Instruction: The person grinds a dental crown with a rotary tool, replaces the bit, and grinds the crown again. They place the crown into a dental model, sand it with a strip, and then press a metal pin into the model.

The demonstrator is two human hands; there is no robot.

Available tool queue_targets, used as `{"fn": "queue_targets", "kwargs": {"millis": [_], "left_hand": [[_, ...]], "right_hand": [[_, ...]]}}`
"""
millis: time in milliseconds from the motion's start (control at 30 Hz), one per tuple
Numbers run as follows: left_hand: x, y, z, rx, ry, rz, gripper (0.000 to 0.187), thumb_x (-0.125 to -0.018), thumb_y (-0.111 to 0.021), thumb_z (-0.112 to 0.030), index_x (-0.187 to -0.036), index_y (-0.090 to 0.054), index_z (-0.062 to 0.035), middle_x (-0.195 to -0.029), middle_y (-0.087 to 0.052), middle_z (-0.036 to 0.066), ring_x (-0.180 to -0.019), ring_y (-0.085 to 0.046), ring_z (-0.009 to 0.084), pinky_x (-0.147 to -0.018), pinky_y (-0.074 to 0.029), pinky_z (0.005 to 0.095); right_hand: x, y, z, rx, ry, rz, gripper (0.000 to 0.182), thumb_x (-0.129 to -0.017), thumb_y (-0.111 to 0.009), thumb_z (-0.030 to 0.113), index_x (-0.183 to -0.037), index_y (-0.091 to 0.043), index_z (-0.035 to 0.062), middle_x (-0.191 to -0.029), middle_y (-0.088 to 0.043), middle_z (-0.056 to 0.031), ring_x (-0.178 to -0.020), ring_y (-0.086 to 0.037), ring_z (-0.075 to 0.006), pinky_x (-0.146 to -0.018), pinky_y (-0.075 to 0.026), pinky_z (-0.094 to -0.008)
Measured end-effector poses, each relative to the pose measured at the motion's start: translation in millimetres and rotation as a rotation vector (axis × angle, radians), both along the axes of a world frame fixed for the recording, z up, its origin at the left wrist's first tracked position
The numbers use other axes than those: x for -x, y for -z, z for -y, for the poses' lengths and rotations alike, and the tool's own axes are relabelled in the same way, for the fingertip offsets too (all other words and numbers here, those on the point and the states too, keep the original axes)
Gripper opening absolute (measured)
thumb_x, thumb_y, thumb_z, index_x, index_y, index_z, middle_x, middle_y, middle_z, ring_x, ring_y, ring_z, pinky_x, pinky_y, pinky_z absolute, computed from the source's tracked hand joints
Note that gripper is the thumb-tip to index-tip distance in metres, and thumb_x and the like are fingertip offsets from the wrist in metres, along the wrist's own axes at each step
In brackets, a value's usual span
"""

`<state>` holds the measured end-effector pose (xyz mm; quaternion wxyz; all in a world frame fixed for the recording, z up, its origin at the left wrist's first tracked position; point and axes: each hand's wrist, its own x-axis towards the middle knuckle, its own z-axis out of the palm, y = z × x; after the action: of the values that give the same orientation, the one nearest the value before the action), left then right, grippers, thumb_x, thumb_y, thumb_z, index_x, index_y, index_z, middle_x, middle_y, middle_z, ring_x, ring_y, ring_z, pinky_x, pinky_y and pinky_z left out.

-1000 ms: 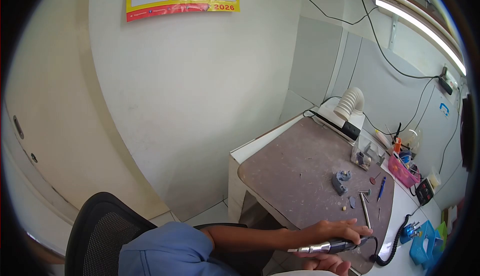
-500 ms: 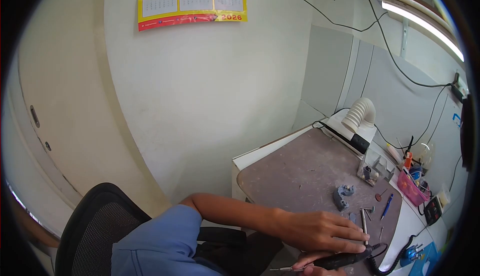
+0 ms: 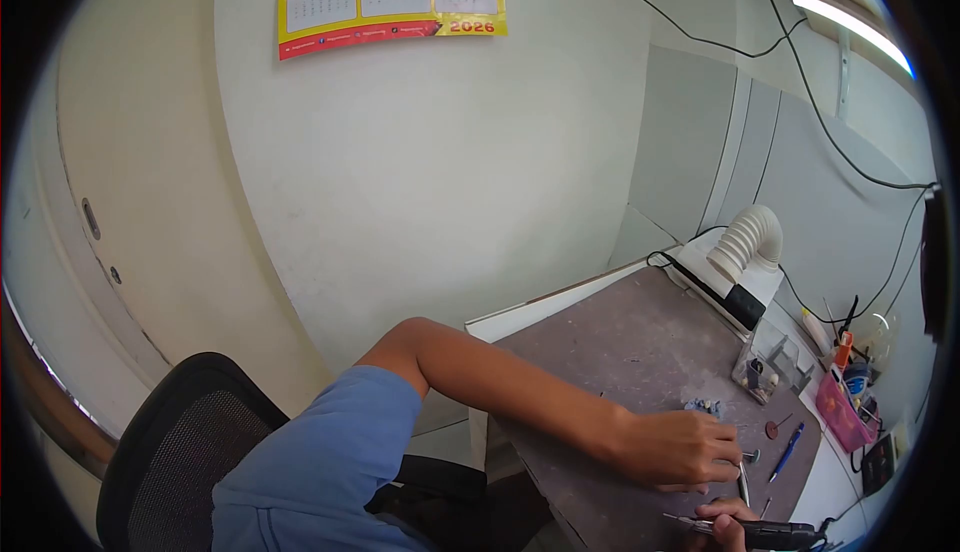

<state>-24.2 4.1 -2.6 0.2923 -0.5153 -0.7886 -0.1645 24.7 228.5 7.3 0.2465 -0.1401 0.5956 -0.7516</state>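
Note:
My left hand rests low over the brown desk mat, its fingers curled down and closed. What they hold, if anything, is hidden. Just behind it, a grey-blue dental model shows only in part. A slim silver rod lies beside the fingertips. At the bottom edge my right hand grips a black rotary handpiece; its thin metal tip points left.
Near the hands lie a blue pen and a reddish disc on a shank. Beyond are a clear box, a white hose unit and a pink basket of tools. A chair stands at left.
My left hand has left the handpiece and gone from stretched fingers to curled ones, now covering part of the dental model. My right hand and the handpiece have shifted right. The view has shifted slightly.

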Motion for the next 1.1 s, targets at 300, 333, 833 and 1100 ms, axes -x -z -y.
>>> {"fn": "queue_targets", "kwargs": {"millis": [300, 333, 833, 1100], "left_hand": [[1, 17, -14, -0.062, 0.035, 0.090, 0.027, -0.080, -0.067, -0.015, -0.102, -0.058, -0.0027, -0.111, -0.056, 0.013, -0.111, -0.051, 0.0287, -0.090, -0.041, 0.0402], [4, 17, -14, -0.059, 0.026, 0.086, 0.027, -0.080, -0.067, -0.015, -0.102, -0.058, -0.0027, -0.111, -0.056, 0.013, -0.111, -0.051, 0.0287, -0.090, -0.041, 0.0402], [10, 28, -14, -0.084, 0.078, 0.157, 0.021, -0.079, -0.069, -0.017, -0.090, -0.058, -0.0030, -0.105, -0.054, 0.014, -0.109, -0.051, 0.0306, -0.089, -0.043, 0.0427], [6, 22, -12, -0.105, 0.019, 0.113, 0.024, -0.074, -0.073, -0.023, -0.085, -0.061, -0.0039, -0.098, -0.056, 0.012, -0.102, -0.052, 0.0276, -0.085, -0.042, 0.0403]], "right_hand": [[7, -12, -7, -0.023, -0.215, -0.255, 0.036, -0.095, -0.062, 0.027, -0.112, -0.063, -0.0042, -0.086, -0.066, -0.0119, -0.074, -0.061, -0.0170, -0.073, -0.049, -0.0273], [8, -12, -8, -0.022, -0.238, -0.284, 0.035, -0.095, -0.062, 0.026, -0.112, -0.063, -0.0043, -0.087, -0.066, -0.0121, -0.074, -0.061, -0.0169, -0.074, -0.048, -0.0273], [17, -5, 9, 0.037, -0.367, -0.456, 0.018, -0.096, -0.059, 0.012, -0.106, -0.060, -0.0024, -0.089, -0.060, -0.0071, -0.073, -0.052, -0.0098, -0.071, -0.043, -0.0221], [15, 4, 4, 0.031, -0.192, -0.355, 0.018, -0.096, -0.062, 0.019, -0.103, -0.059, 0.0015, -0.083, -0.061, -0.0073, -0.071, -0.059, -0.0127, -0.065, -0.047, -0.0250]]}}
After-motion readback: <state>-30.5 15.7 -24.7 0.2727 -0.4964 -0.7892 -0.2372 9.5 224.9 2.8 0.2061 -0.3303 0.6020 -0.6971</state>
